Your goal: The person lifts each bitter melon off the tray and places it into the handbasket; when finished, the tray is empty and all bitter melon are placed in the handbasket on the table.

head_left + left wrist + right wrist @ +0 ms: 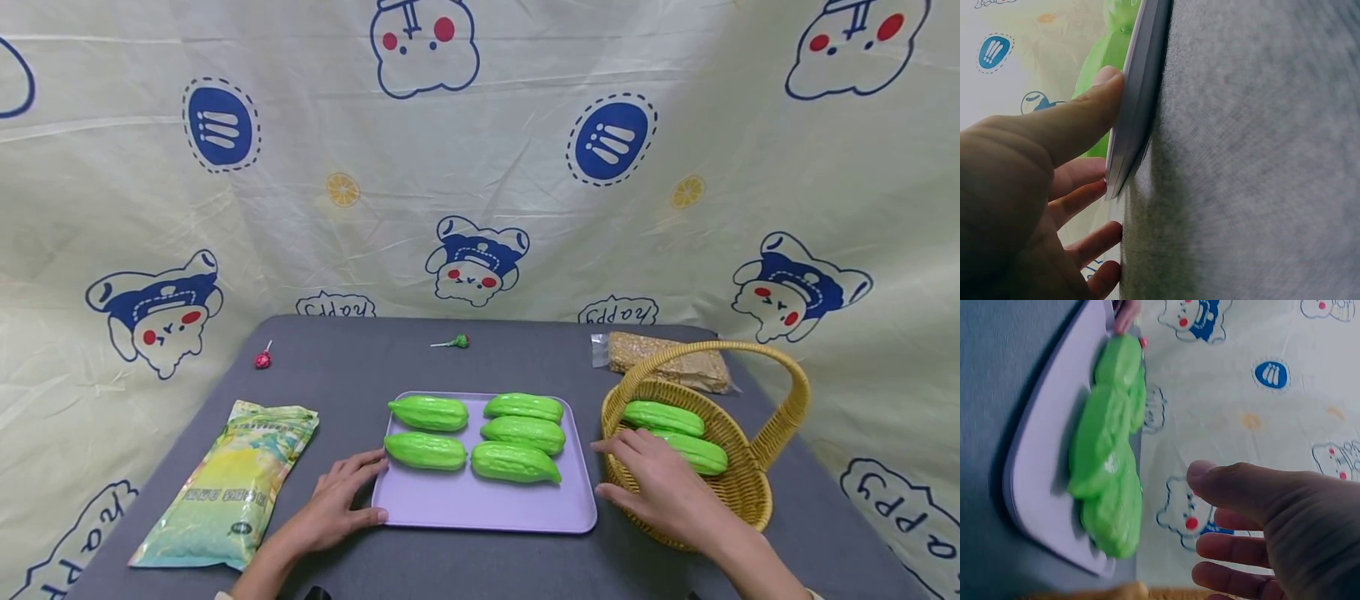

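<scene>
Several light green bitter melons [522, 435] lie in two columns on a lilac tray [495, 515]. My left hand [341, 504] rests at the tray's left rim. Its thumb and fingertips touch that rim in the left wrist view, the fingers loosely spread. Over the near left side of a woven basket [759, 500] hovers my right hand [663, 483]. Its fingers point toward the tray's right edge, and nothing is in it in the right wrist view. Two more bitter melons [663, 417] lie inside the basket, partly hidden by this hand.
A yellow-green printed bag [232, 492] lies left of the tray. Behind the basket's tall arched handle [797, 400] is a clear pack of grains [675, 360]. Farther back are a red lollipop [263, 359] and a green lollipop [461, 341]. A printed curtain [480, 175] hangs behind the table.
</scene>
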Action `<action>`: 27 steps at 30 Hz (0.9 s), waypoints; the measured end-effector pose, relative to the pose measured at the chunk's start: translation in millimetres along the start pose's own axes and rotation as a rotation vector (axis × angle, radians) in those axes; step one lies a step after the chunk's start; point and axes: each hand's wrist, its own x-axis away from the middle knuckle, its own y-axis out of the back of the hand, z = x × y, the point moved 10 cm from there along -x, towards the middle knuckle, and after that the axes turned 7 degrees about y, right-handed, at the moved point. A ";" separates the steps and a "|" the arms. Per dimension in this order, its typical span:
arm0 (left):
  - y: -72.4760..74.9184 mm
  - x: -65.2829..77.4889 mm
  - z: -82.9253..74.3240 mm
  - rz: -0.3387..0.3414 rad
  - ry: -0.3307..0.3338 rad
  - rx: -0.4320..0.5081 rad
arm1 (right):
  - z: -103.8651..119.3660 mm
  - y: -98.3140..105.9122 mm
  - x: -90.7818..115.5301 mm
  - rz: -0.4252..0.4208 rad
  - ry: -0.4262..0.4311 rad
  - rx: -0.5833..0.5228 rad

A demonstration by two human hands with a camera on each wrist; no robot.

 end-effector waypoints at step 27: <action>0.3 -1.8 1.6 -0.009 -0.007 -0.011 | 61.4 -52.2 -61.7 -0.109 0.109 -0.123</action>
